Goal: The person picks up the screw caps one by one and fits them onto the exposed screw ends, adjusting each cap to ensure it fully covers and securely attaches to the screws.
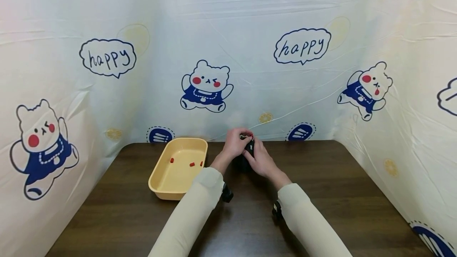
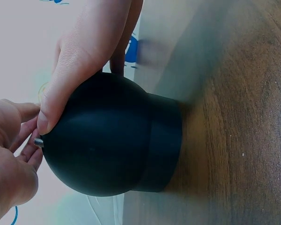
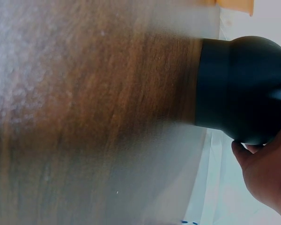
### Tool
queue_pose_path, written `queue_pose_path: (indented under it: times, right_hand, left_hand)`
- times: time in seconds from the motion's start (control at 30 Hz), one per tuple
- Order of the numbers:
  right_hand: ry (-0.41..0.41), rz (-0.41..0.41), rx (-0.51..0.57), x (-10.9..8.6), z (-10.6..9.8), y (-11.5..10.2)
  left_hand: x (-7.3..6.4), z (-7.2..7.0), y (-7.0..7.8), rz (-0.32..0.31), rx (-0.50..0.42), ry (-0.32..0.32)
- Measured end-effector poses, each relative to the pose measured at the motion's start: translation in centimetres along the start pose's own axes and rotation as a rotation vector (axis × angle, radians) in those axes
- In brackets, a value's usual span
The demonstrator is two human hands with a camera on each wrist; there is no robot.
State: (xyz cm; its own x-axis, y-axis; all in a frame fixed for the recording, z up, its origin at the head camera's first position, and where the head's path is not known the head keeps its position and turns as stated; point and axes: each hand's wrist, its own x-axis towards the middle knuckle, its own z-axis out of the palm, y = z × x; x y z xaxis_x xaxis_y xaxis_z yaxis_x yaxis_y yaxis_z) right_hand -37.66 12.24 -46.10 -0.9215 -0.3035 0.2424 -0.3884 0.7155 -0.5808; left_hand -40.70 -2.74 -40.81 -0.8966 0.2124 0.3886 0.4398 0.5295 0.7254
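A black, rounded body with a short cylindrical base (image 2: 107, 136) stands on the table. My right hand (image 1: 262, 160) grips its side; in the left wrist view its thumb (image 2: 51, 110) presses near the top. A short threaded metal stud (image 2: 38, 142) sticks out there. Over the top, my left hand (image 1: 235, 144) has curled fingers and seems to pinch a small red piece (image 1: 251, 134), which the hands partly hide. The right wrist view shows the black body (image 3: 243, 89) with the right hand (image 3: 267, 173) against it.
To the left of the hands is a yellow tray (image 1: 155, 183) holding several small red pieces (image 1: 192, 164). Beneath everything lies a dark wooden table (image 1: 321, 193). A patterned curtain (image 1: 250, 82) hangs behind and at both sides.
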Motion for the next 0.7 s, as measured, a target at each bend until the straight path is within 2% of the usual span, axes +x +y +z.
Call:
queue_pose_path:
  times: [0.5, 0.7]
  right_hand:
    - [-0.004, 0.001, 0.008, -0.06, 0.02, -0.09]
    - [-0.003, 0.004, 0.010, -0.12, -0.06, -0.14]
  left_hand:
    - [-0.01, 0.22, -0.34, 0.016, 0.016, -0.011]
    - [0.08, 0.29, -0.52, 0.015, 0.028, -0.035]
